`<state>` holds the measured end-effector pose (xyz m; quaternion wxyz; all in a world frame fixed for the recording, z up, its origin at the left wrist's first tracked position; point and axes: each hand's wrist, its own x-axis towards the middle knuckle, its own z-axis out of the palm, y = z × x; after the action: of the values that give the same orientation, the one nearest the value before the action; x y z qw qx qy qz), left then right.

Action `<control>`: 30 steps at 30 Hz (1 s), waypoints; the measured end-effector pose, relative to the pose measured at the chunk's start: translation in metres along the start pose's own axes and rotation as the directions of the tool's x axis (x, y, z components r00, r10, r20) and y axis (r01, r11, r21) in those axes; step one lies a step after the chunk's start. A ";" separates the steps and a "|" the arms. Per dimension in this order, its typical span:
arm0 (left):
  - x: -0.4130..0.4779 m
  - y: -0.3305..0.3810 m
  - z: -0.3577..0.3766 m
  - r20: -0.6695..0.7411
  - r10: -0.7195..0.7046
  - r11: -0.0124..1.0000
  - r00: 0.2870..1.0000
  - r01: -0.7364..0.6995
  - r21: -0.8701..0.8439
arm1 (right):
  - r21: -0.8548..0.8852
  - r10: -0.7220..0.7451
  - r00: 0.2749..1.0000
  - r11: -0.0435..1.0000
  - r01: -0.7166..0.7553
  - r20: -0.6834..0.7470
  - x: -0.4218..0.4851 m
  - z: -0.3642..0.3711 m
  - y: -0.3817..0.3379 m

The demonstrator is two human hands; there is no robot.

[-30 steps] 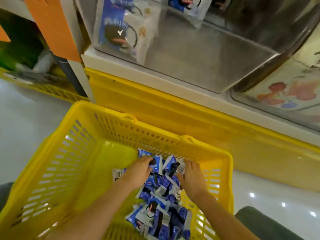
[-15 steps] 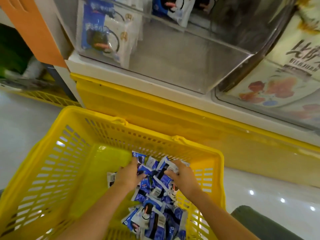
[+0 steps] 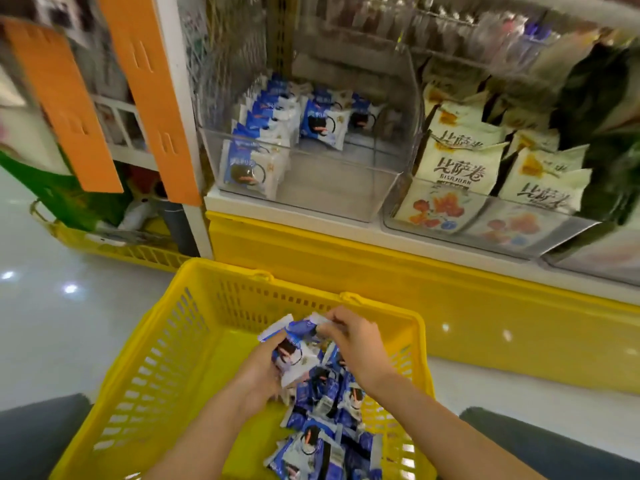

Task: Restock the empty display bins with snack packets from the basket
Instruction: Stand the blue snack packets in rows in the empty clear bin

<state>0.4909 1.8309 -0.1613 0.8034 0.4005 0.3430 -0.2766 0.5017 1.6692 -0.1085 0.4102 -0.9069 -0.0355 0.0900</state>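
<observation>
Hands lifted off the pile, lower centre: left hand [image 3: 259, 372] clamps blue packets [image 3: 294, 355]; right hand [image 3: 360, 344] pinches their top, over basket [image 3: 221, 271].

You've lifted your left hand [image 3: 259, 373] and right hand [image 3: 358, 344] off the pile in the basket [image 3: 166, 358], both now gripping a bunch of packets [image 3: 298, 355], and your view has tipped up to the clear bin [image 3: 341, 190]
</observation>
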 end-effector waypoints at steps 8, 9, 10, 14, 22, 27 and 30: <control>-0.063 0.043 0.023 0.230 0.165 0.982 0.959 -0.139 -0.124 | -0.273 -0.553 0.819 0.772 0.574 0.157 -0.024 -0.035 -0.060; -0.069 0.048 0.026 0.234 0.217 0.974 0.948 -0.195 -0.113 | -0.258 -0.564 0.809 0.767 0.587 0.163 -0.025 -0.039 -0.064; -0.074 0.052 0.029 0.235 0.278 0.961 0.932 -0.265 -0.084 | -0.232 -0.551 0.818 0.785 0.575 0.164 -0.026 -0.043 -0.069; -0.099 0.069 0.040 0.208 0.468 0.870 0.859 -0.489 0.059 | 0.118 -0.212 0.977 0.970 0.214 -0.031 -0.031 -0.053 -0.099; -0.144 0.097 0.058 0.322 0.568 0.728 0.757 -0.645 0.233 | 0.279 -0.006 0.993 0.960 -0.026 0.114 -0.028 -0.066 -0.132; -0.163 0.125 0.057 0.380 0.513 0.668 0.769 -0.636 0.385 | 0.306 -0.072 0.991 0.951 0.035 0.112 -0.021 -0.085 -0.150; -0.168 0.145 0.056 0.403 0.506 0.594 0.763 -0.647 0.478 | 0.190 -0.136 0.991 0.973 0.130 0.019 -0.008 -0.107 -0.164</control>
<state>0.5107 1.8888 0.0594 0.7157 0.6851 -0.0034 -0.1356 0.5162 1.6981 0.0848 0.4985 -0.8581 -0.0939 0.0796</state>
